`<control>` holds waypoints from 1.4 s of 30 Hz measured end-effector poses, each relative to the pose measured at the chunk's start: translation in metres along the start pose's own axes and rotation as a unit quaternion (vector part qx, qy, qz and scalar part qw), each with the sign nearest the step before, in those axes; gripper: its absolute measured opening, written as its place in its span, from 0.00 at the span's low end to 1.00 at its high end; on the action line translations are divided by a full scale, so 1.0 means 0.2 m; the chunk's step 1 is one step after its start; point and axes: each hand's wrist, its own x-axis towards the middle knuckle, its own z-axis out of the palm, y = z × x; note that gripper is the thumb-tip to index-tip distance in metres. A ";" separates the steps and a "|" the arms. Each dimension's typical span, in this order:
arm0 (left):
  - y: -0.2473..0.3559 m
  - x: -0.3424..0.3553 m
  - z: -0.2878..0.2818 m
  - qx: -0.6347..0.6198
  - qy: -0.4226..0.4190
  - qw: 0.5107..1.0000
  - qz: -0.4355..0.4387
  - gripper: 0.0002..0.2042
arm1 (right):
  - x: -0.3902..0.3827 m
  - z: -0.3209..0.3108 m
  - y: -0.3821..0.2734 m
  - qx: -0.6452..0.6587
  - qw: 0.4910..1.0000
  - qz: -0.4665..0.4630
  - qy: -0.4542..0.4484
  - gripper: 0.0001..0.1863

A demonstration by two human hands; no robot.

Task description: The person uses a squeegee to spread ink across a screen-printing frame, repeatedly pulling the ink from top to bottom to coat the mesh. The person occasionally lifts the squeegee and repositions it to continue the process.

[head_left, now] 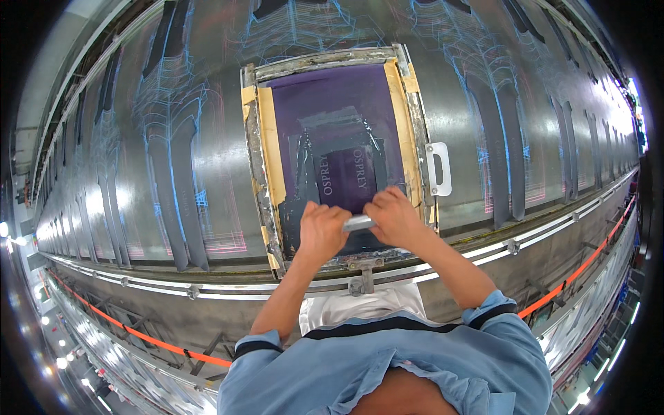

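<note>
Both hands, left [322, 232] and right [395, 219], gripped 1 squeegee [359, 223] with closed fingers at the screen's [330, 131] near edge.

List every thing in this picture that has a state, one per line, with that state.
Left hand: closed on the squeegee handle.
Right hand: closed on the squeegee handle.
Squeegee: held in both hands, down at the near end of the screen.
Printing screen: lying flat on the table, mesh coated with dark ink.
Dark fabric pieces: laid flat in rows along the table.

Metal-handled squeegee [358, 223] — level across purple printing screen's [332, 111] near end.
</note>
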 end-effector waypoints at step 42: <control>-0.17 0.20 0.00 0.042 0.037 0.998 0.017 0.10 | 0.21 0.00 0.13 -0.026 0.999 0.029 -0.014 0.16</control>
